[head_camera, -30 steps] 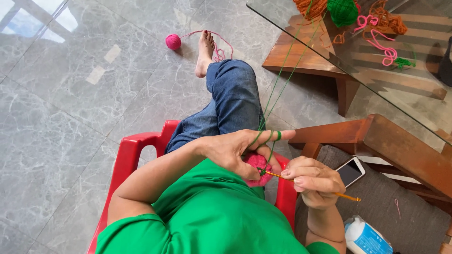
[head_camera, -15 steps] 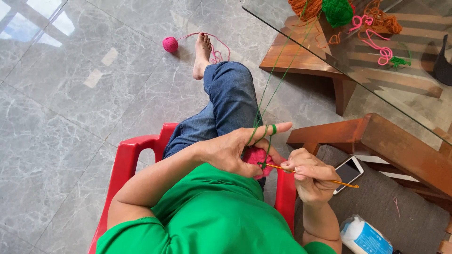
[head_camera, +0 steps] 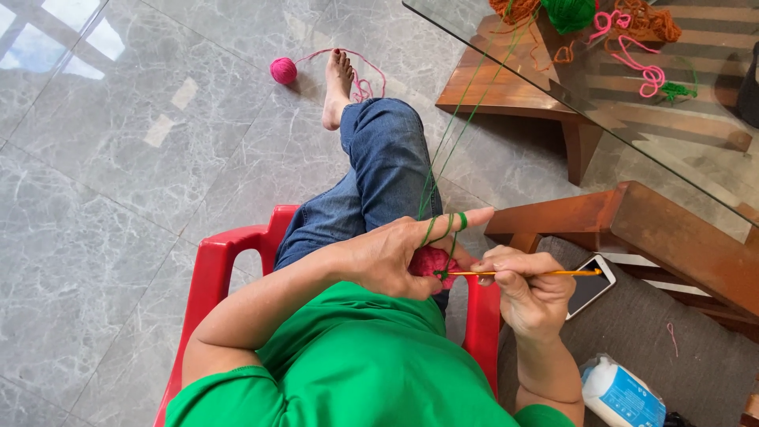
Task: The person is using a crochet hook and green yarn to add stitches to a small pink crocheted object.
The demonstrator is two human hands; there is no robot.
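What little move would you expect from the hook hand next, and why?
Probably a short pull of the crochet hook back toward the right hand. Its tip sits at the pink piece pinched in the left hand, with green yarn looped round the raised forefinger and running taut up to the glass table.

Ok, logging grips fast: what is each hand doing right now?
Left hand: closed on a pink crochet piece, green yarn looped over the forefinger.
Right hand: closed on an orange crochet hook.
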